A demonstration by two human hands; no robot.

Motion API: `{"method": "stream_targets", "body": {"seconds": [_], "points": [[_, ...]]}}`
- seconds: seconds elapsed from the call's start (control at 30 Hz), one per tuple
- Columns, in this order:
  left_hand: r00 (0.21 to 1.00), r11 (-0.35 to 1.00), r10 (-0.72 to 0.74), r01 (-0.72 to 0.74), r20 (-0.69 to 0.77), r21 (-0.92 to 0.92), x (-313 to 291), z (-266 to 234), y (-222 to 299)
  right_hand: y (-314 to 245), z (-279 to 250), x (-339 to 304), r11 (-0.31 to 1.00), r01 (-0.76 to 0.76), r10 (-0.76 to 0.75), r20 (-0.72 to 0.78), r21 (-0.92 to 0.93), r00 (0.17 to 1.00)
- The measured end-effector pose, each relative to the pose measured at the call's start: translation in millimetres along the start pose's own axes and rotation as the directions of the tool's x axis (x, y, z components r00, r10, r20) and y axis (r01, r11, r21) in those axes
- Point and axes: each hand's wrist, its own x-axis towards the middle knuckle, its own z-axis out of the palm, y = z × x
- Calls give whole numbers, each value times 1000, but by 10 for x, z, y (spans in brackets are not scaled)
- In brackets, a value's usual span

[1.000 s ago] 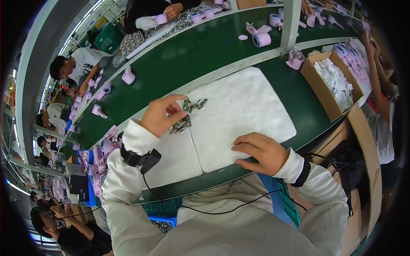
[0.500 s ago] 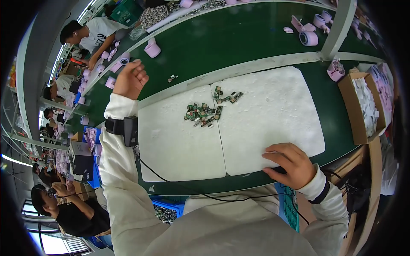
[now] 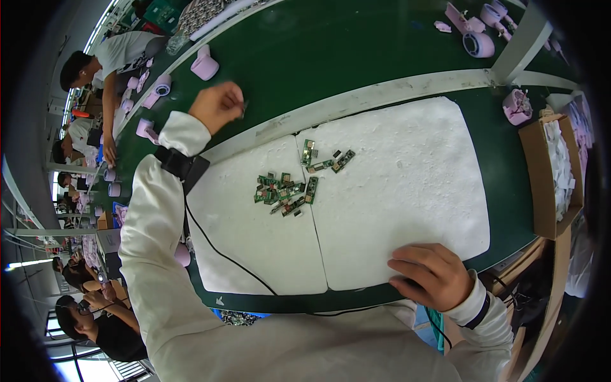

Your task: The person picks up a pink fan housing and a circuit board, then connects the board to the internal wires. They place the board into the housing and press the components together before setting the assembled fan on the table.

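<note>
My left hand (image 3: 219, 107) reaches over the far rail to the green bench, its fingers pinched together. A small circuit board (image 3: 244, 109), blurred and partly hidden, shows at those fingertips. On the two white foam pads (image 3: 388, 191) lies a loose heap of small green circuit boards (image 3: 273, 190). A few more boards (image 3: 328, 162) lie just right of the heap, across the seam between the pads. My right hand (image 3: 431, 274) rests at the near right edge of the right pad, fingers loosely bent and apart, with nothing visible in them.
Pink-lilac housings (image 3: 205, 63) stand on the green bench (image 3: 331, 51) beyond the rail, others at far right by a grey post (image 3: 523, 48). A cardboard box (image 3: 541, 184) of white pieces stands right. A black cable (image 3: 223, 245) trails from my left wrist. People work at left.
My left hand has moved right and slightly down to where the stray board lay, and its fingers have closed there. My view has shifted; my right hand stays at the pad's near edge.
</note>
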Motion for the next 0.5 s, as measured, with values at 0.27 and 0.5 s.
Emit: {"method": "stream_targets", "body": {"seconds": [0.27, 0.5], "points": [[646, 967, -14, 203, -763, 155, 819, -1067, -1113, 71, 26, 17, 994, -9, 11, -18, 112, 1000], [531, 721, -12, 592, -847, 360, 1435, -867, -1255, 158, -25, 30, 982, -30, 23, 41, 186, 999]]}}
